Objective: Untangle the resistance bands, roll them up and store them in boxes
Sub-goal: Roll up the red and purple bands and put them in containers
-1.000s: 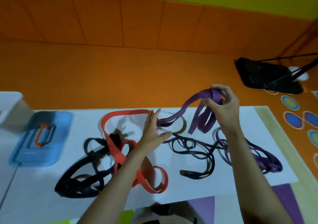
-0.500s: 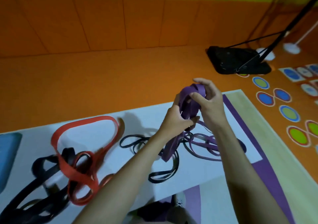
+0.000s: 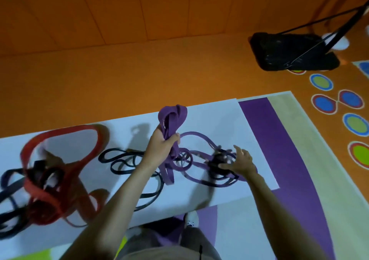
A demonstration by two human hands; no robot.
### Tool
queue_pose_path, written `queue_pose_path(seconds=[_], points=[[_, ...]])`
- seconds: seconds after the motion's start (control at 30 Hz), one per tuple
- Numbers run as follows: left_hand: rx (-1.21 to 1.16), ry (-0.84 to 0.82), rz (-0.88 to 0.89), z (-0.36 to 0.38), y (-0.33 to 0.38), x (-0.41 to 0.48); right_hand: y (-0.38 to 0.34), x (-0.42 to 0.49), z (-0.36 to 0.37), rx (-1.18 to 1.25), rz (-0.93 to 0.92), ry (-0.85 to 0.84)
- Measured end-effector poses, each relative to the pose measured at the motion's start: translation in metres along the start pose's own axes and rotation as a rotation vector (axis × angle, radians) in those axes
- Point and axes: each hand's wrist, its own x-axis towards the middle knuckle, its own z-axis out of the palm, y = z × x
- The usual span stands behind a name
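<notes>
My left hand [image 3: 162, 146] grips a folded bunch of the wide purple resistance band [image 3: 173, 118], lifted above the white sheet [image 3: 229, 120]. The rest of that band trails down in loops over the sheet. My right hand [image 3: 238, 161] reaches down with spread fingers onto a knot of thin purple and black bands [image 3: 217, 165]; it touches the knot, and a grip is not plain. A thin black band [image 3: 119, 159] lies in loops at the centre. A wide red band [image 3: 63, 159] is tangled with dark bands [image 3: 12, 179] at the left.
A black weighted stand base [image 3: 293, 52] with slanted poles sits on the orange floor at the back right. Coloured circles [image 3: 321, 82] mark the floor on the right. A purple and beige mat [image 3: 279, 139] lies under the sheet. My shoe [image 3: 190, 219] shows below the sheet's near edge.
My right hand has let go of the purple bunch and dropped to the knot on the sheet. My left hand now holds the bunch alone. The view has shifted right.
</notes>
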Motion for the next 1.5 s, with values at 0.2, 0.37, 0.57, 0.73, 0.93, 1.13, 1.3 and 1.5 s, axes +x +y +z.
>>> queue_pose_path(seconds=[0.2, 0.37, 0.57, 0.73, 0.93, 1.13, 1.3, 1.5], points=[[0.076, 0.055, -0.064, 0.015, -0.007, -0.006, 0.025, 0.032, 0.034, -0.305, 0.019, -0.069], [0.1, 0.108, -0.067, 0.015, -0.011, -0.007, 0.035, 0.054, 0.042, -0.44, -0.06, 0.043], [0.072, 0.133, -0.047, 0.015, -0.011, -0.004, 0.039, 0.063, 0.048, -0.541, -0.202, 0.129], [-0.008, 0.195, -0.035, 0.011, -0.003, -0.005, 0.036, 0.065, 0.037, -0.278, -0.218, 0.036], [-0.086, 0.304, 0.076, -0.001, 0.014, -0.008, -0.009, 0.043, -0.013, 0.16, -0.37, 0.101], [-0.208, 0.494, 0.241, -0.037, 0.042, -0.03, -0.097, -0.004, -0.059, 0.528, -0.614, 0.017], [-0.261, 0.636, 0.272, -0.086, 0.045, -0.066, -0.17, -0.043, -0.057, 0.697, -0.743, 0.012], [-0.37, 0.736, 0.223, -0.164, 0.02, -0.119, -0.255, -0.103, 0.006, 0.639, -0.89, -0.109]])
